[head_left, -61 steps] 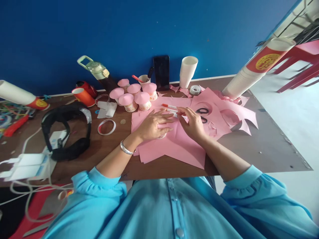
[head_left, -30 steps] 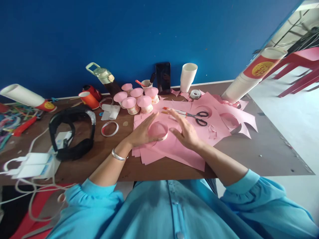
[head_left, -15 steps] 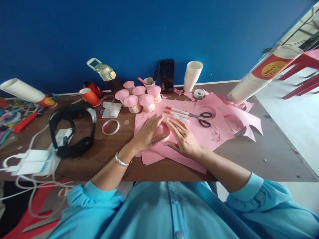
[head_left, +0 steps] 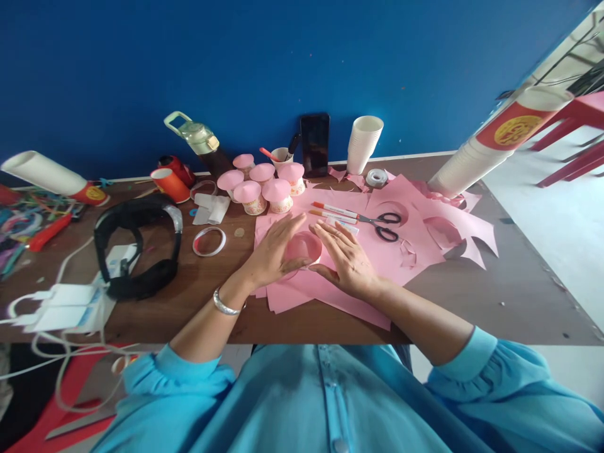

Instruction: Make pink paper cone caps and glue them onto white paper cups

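Between my two hands lies a round pink paper piece (head_left: pixel 304 244) with a pale rim showing at its right; what supports it is mostly hidden. My left hand (head_left: pixel 276 251) is at its left side with fingers stretched out and the thumb along its near edge. On the other side my right hand (head_left: pixel 346 258) has its fingers extended, slanting toward the left hand. Whether either hand presses on the piece I cannot tell. Pink paper sheets (head_left: pixel 349 296) spread beneath both hands. Beyond the fingers are orange-capped markers (head_left: pixel 333 212) and black-handled scissors (head_left: pixel 384 225).
Several small cups with pink cone tops (head_left: pixel 277 190) stand behind the left hand. A tape roll (head_left: pixel 209 241), a black headband device (head_left: pixel 136 245) and a white power strip (head_left: pixel 78 305) lie left. Behind are a bottle (head_left: pixel 201 141), a phone (head_left: pixel 314 145) and stacked paper cups (head_left: pixel 363 145).
My left hand has shifted slightly left and down, widening the gap between the hands. More of the round pink piece now shows. My right hand has hardly moved.
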A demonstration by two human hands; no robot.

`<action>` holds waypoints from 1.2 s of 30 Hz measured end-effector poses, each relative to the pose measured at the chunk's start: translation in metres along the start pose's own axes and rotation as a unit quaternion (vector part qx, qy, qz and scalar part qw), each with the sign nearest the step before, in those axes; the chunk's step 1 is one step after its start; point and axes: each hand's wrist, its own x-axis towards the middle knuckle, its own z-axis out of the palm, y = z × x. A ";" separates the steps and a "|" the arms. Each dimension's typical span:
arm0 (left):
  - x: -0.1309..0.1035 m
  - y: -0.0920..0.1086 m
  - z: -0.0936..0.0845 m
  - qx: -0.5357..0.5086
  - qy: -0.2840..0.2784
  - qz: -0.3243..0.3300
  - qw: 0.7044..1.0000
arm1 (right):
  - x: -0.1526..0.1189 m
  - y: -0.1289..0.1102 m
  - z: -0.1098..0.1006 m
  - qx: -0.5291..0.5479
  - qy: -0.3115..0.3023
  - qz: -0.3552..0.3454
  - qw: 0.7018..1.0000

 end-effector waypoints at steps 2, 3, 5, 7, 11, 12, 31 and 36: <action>-0.005 -0.003 -0.003 -0.007 0.005 -0.014 1.000 | -0.001 0.001 0.000 0.000 0.000 -0.003 1.000; -0.009 -0.006 -0.003 -0.016 0.003 -0.027 1.000 | -0.001 0.001 0.000 -0.002 0.000 -0.004 1.000; -0.016 -0.010 0.000 -0.035 -0.012 -0.060 0.998 | -0.002 0.001 0.001 -0.008 -0.002 -0.007 1.000; -0.020 -0.013 0.006 -0.049 -0.025 -0.088 0.995 | -0.003 0.001 0.001 -0.013 0.003 -0.014 1.000; -0.018 -0.011 0.025 -0.053 0.007 -0.124 0.991 | -0.002 -0.002 0.002 -0.005 0.029 -0.015 0.999; -0.016 -0.010 0.029 -0.053 0.020 -0.129 0.990 | -0.001 -0.002 0.003 -0.001 0.031 -0.010 0.999; -0.011 -0.015 -0.007 -0.016 0.232 -0.145 0.962 | -0.001 0.016 0.000 0.057 0.103 0.084 0.990; 0.001 -0.043 -0.055 0.042 0.340 -0.194 0.919 | -0.003 0.017 0.009 0.057 0.081 0.080 0.992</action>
